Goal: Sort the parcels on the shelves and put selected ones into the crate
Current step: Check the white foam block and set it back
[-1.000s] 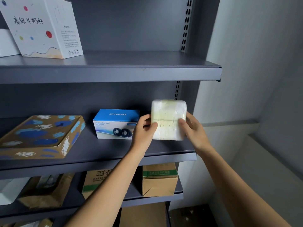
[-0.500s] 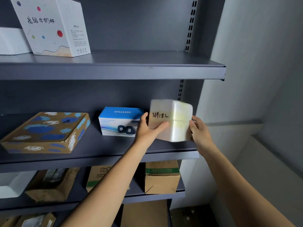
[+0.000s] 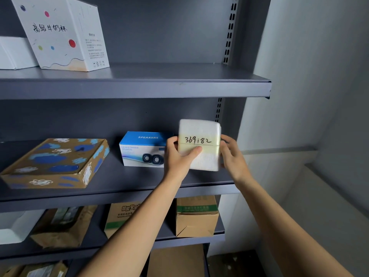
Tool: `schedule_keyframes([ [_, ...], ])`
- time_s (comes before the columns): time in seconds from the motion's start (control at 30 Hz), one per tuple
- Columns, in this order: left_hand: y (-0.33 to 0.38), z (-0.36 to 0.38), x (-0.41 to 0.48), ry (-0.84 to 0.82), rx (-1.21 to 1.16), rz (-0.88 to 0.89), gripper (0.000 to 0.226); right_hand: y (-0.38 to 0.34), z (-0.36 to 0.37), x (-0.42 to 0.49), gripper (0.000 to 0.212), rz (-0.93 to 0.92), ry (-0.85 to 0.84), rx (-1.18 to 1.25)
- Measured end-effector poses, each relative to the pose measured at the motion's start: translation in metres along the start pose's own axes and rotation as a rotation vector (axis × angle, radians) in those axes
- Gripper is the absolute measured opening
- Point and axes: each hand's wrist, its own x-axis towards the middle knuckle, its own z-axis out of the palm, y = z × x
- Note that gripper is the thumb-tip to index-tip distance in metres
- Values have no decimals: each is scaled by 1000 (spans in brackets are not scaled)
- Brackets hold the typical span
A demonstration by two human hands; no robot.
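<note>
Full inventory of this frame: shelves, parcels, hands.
shelving unit: 1, dark grey, left and centre
foam parcel: 1, white, marked 369182, middle shelf's right end, in both hands
speakers box: 1, blue and white, middle shelf, left of parcel
painted box: 1, brown with blue daubs, middle shelf, left
dotted box: 1, white, top shelf
plain box: 1, white, top shelf, far left
cardboard boxes: 2, brown, green tape, lower shelf
brown packet: 1, lower shelf, left
left hand: 1, grips parcel's left edge
right hand: 1, holds parcel's right edge

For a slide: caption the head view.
Left hand and right hand hold a white parcel marked 369182 beside the blue speakers box.
</note>
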Motion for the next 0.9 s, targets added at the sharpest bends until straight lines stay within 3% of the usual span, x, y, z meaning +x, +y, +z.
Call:
schedule_keyframes([
  [0.1, 1, 0, 1, 15, 3, 21, 48, -4, 0, 1, 20, -25, -81, -26],
  [0.23, 9, -2, -1, 17, -35, 44, 24, 9, -2, 18, 59, 31, -47, -148],
  [0.3, 10, -5, -2, 1, -88, 11, 25, 7, -4, 19, 52, 70, -59, -109],
  [0.4, 5, -10, -1, -14, -7, 76, 23, 6, -4, 13, 25, 117, -60, 0],
  [0.47, 3, -10, -1, 21, 56, 79, 33, 11, -3, 12, 24, 155, -41, 46],
  [0.53, 4, -11, 0, 29, 70, 3, 61, 15, -2, 14, 25, 185, -12, 84],
  [0.63, 10, -13, -1, -50, 66, -89, 90, 19, -3, 17, 22, 205, 3, 83],
  [0.7, 9, -15, 0, -91, 41, -114, 91, 19, -5, 17, 21, 202, -10, 62],
  [0.9, 6, -15, 5, -152, 212, -61, 64, 18, -9, 10, 31, 86, -53, 34],
])
